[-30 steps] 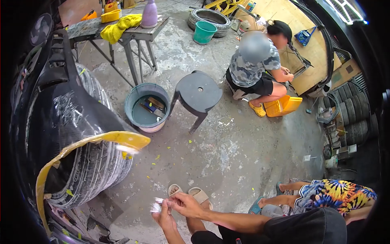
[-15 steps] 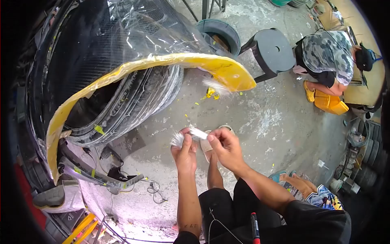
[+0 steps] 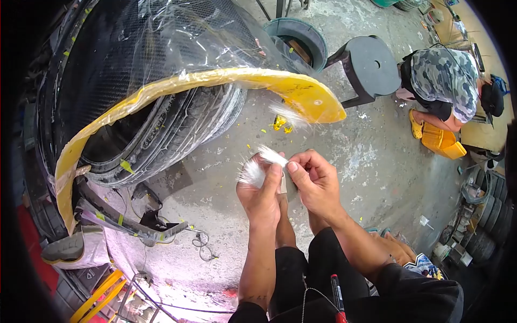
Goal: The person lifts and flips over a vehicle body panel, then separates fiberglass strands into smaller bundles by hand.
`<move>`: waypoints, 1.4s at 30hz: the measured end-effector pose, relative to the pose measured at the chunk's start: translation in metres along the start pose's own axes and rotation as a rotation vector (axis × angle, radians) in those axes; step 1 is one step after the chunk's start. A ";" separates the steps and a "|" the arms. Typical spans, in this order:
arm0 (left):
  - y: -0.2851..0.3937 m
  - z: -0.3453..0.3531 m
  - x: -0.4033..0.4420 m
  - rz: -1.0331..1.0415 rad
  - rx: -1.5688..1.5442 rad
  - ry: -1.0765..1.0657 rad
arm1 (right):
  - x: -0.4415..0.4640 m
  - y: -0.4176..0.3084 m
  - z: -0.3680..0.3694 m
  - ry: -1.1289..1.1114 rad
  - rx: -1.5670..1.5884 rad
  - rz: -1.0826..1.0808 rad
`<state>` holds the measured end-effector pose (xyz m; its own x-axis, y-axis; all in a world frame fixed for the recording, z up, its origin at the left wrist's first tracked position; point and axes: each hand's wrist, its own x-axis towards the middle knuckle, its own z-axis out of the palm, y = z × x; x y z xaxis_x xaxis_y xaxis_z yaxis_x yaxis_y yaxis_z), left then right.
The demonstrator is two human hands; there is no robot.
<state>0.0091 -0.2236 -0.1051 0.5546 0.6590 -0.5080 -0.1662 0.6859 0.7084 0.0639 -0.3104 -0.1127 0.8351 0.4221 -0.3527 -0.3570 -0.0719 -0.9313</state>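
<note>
A bunch of white fibre strands (image 3: 249,173) fans out of my left hand (image 3: 262,195), whose fingers are closed around it. Between its thumb and fingertips, my right hand (image 3: 319,183) pinches one end of a second white fibre tuft (image 3: 271,155). This tuft's frayed end points left, over the left hand's fingertips. Beyond both hands curves a large dark woven-patterned panel (image 3: 124,48) with a thick yellow edge (image 3: 258,78) and clear film over it. Another loose clump of white fibres (image 3: 291,116) hangs by the panel's right end.
A tyre (image 3: 183,134) lies under the panel. Behind it stand a round tub (image 3: 318,46) and a black stool (image 3: 374,67). At right a person in a camouflage shirt (image 3: 441,72) bends beside a yellow container (image 3: 441,141). Another person's legs (image 3: 398,247) show at lower right.
Both hands appear slightly higher and further right, and closer together. The right hand's tuft now points more steeply up and left. My view has shifted a little.
</note>
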 end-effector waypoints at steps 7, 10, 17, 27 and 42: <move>-0.004 -0.012 0.007 -0.004 -0.220 -0.163 | -0.004 -0.005 0.004 -0.033 0.163 0.021; 0.000 -0.022 0.007 -0.032 -0.262 -0.154 | -0.009 -0.015 0.010 -0.046 0.218 0.075; 0.012 -0.008 0.001 0.030 -0.036 -0.074 | -0.011 -0.018 0.021 -0.093 0.213 0.097; 0.005 -0.010 0.002 0.047 0.108 0.034 | -0.008 -0.007 0.014 -0.046 -0.041 0.074; -0.003 -0.031 0.002 -0.006 -0.029 0.006 | -0.014 -0.007 -0.004 0.000 0.177 0.182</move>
<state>-0.0143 -0.2152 -0.1232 0.5507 0.6566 -0.5153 -0.1867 0.6986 0.6907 0.0565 -0.3191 -0.1016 0.7505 0.4165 -0.5131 -0.5691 0.0125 -0.8222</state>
